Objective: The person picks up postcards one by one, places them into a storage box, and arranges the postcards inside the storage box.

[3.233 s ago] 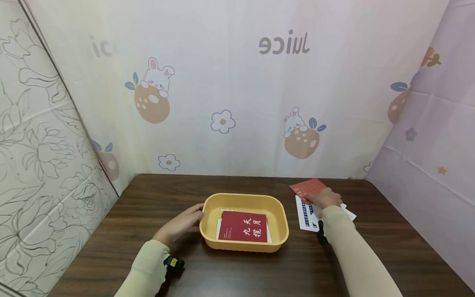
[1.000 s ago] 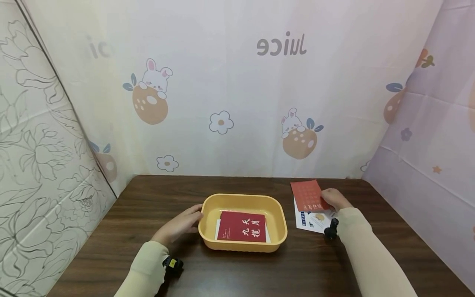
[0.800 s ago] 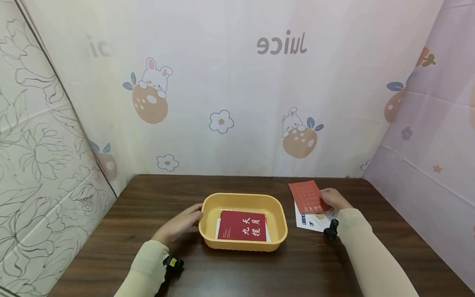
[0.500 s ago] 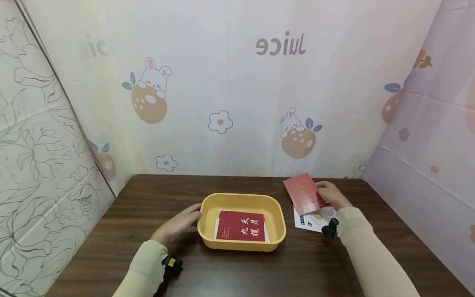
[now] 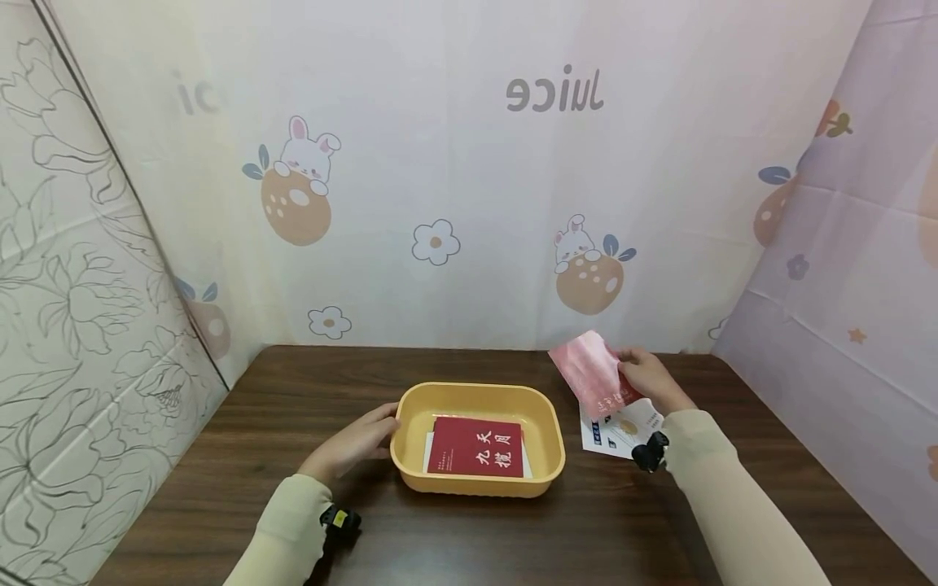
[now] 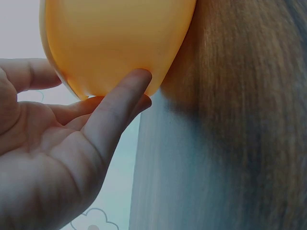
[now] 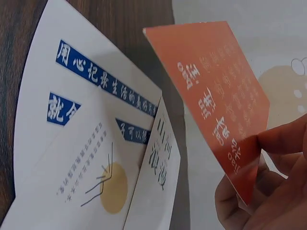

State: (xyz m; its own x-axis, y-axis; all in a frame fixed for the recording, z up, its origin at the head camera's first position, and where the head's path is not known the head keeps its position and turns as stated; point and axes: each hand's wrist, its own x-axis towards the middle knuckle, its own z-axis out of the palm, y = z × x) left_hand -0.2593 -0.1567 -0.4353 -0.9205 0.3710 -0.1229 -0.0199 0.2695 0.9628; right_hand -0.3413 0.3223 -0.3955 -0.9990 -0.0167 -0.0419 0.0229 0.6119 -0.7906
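Observation:
My right hand pinches a red card by its right edge, thumb on one face. In the right wrist view the card, with pale Chinese lettering and pinyin, is tilted up above white printed cards that lie on the table. At the near left, my left hand touches the left end of a yellow plastic basin, its fairly straight fingers against the outer wall. Inside the basin a dark red card with white characters lies on top of paler papers.
Dark wood table extends around the basin to front and sides. Behind it hangs a printed curtain, with more cloth at left and right. A black wrist camera sits on each wrist.
My right hand has taken the red card up off the white cards, lifting it and tilting it leftward so it now catches the light. My left hand and the basin have stayed put.

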